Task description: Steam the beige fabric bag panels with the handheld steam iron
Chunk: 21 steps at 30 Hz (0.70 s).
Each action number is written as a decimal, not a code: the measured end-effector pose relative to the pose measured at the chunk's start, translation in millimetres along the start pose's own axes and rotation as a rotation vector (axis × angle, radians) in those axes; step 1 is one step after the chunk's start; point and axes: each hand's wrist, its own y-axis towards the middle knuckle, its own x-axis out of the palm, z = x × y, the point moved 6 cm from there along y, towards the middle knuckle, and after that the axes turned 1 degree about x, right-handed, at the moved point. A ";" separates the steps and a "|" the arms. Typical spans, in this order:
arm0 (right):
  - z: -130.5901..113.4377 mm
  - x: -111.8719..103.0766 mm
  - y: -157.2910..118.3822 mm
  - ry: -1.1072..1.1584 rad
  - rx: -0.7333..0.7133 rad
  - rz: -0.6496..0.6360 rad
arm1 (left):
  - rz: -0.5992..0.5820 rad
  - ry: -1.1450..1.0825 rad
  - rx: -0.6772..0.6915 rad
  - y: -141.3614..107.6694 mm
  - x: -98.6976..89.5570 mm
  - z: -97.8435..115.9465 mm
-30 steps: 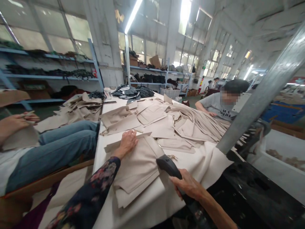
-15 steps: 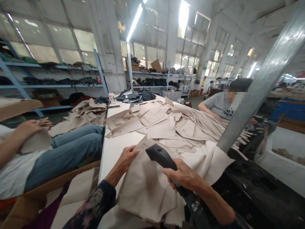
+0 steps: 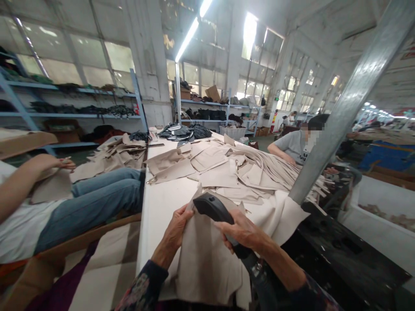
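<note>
My left hand [image 3: 175, 225] pinches the upper left edge of a beige fabric piece [image 3: 210, 263], which hangs in front of me over the near end of the table. In my right hand [image 3: 244, 231] is a black handheld tool [image 3: 214, 208] with a curved, blunt head and a thick black tube running down from its grip. The tool's head lies over the fabric's upper edge, close to my left fingertips. Whether it touches the cloth I cannot tell. Beyond both hands, more beige fabric pieces [image 3: 214, 166] are spread on the white table [image 3: 155, 216].
A slanted metal post [image 3: 343, 108] rises right of the table. Long beige strips [image 3: 266, 162] trail toward a seated person [image 3: 292, 144]. At left sits another person in jeans [image 3: 97, 207], holding cloth. A white bin [image 3: 382, 194] stands at right; dark bundles [image 3: 181, 131] lie at the table's far end.
The tool's head has shifted slightly left and down, closer to my left fingers. My left hand has moved slightly right and lower with the fabric, which now hangs straighter.
</note>
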 end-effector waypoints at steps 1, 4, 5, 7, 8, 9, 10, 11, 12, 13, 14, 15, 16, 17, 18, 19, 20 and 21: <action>-1.5 -0.4 -1.4 -0.002 0.004 0.015 | -0.006 -0.003 -0.004 -1.8 1.2 -2.2; -11.3 -10.6 -1.1 -0.035 -0.009 0.127 | -0.036 0.001 -0.023 -7.7 5.0 -8.2; -15.3 -15.4 -1.1 -0.049 -0.016 0.164 | -0.043 0.002 -0.026 -9.3 5.8 -8.9; -20.6 -23.1 -3.5 -0.069 -0.015 0.196 | -0.041 0.009 -0.028 -11.2 5.7 -7.3; -21.7 -25.0 -6.3 -0.067 -0.017 0.193 | -0.032 0.013 -0.026 -11.4 5.1 -5.7; -21.9 -25.4 -9.9 -0.060 -0.022 0.179 | -0.022 0.017 -0.022 -11.3 4.5 -3.8; -20.8 -24.1 -13.9 -0.053 -0.027 0.158 | -0.020 0.017 -0.019 -10.9 4.8 -2.4; -18.7 -21.3 -17.9 -0.046 -0.028 0.129 | -0.027 0.015 -0.017 -10.6 6.0 -1.8; -15.6 -17.6 -21.2 -0.038 -0.023 0.098 | -0.041 0.011 -0.016 -10.6 8.2 -2.0; -12.1 -13.6 -23.4 -0.030 -0.015 0.070 | -0.061 0.006 -0.013 -11.0 11.2 -2.7; -8.8 -10.3 -24.3 -0.023 -0.007 0.051 | -0.079 0.007 -0.013 -11.8 14.5 -3.9; -6.3 -8.9 -23.9 -0.020 -0.006 0.050 | -0.091 0.016 -0.019 -13.0 17.4 -4.9; -4.8 -10.3 -22.5 -0.025 -0.013 0.073 | -0.093 0.032 -0.028 -14.3 19.5 -4.6; -4.3 -14.2 -20.9 -0.039 -0.024 0.113 | -0.083 0.058 -0.038 -15.5 20.4 -2.0; -4.3 -20.7 -19.7 -0.053 -0.034 0.166 | -0.064 0.090 -0.043 -16.3 20.2 4.0; -4.3 -28.7 -19.7 -0.059 -0.041 0.220 | -0.034 0.132 -0.040 -16.5 18.9 14.4; -4.1 -37.5 -21.1 -0.056 -0.043 0.269 | 0.008 0.185 -0.019 -16.1 16.7 29.9; -3.3 -46.1 -24.2 -0.047 -0.039 0.305 | 0.054 0.250 0.030 -15.2 14.6 50.9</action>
